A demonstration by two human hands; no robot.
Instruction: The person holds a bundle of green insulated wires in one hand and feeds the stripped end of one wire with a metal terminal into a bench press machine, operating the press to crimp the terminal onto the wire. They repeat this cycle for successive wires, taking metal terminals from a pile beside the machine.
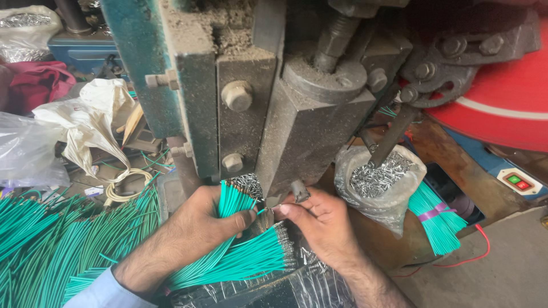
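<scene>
Progress: wires with metal-tipped ends (268, 256) lie in a fanned bundle under the hands, which suggests part of the batch is through the press; a large loose heap of green wires (51, 239) at the left looks unprocessed, so I judge much is left.
Left hand: left hand (197, 225) is clenched around a bunch of green wires (234, 199), thumb pressed over them, their ends pointing up toward the foot of the press.
Right hand: right hand (319, 222) pinches something small at its fingertips, just beside the left thumb; whether it is a single wire or a terminal I cannot tell.
Where the wires are: the held bunch sits directly below the grey press (297, 114), touching or nearly touching its base; the fanned bundle lies across a clear plastic sheet (297, 288) on the counter.
Press: heavy, dusty cast metal with large bolts; a red wheel (502, 91) stands at its right.
Container one: clear plastic bag (365, 202), open at the top, holds a pile of small shiny metal pieces (379, 174), right of the right hand.
Container two: another plastic bag (25, 25) at the far upper left, with silvery contents, too distant to identify.
Tied bundle: green wires bound with a purple band (436, 214) rest just right of the open bag.
Switch: box with green and red buttons (518, 182) at the right edge.
</scene>
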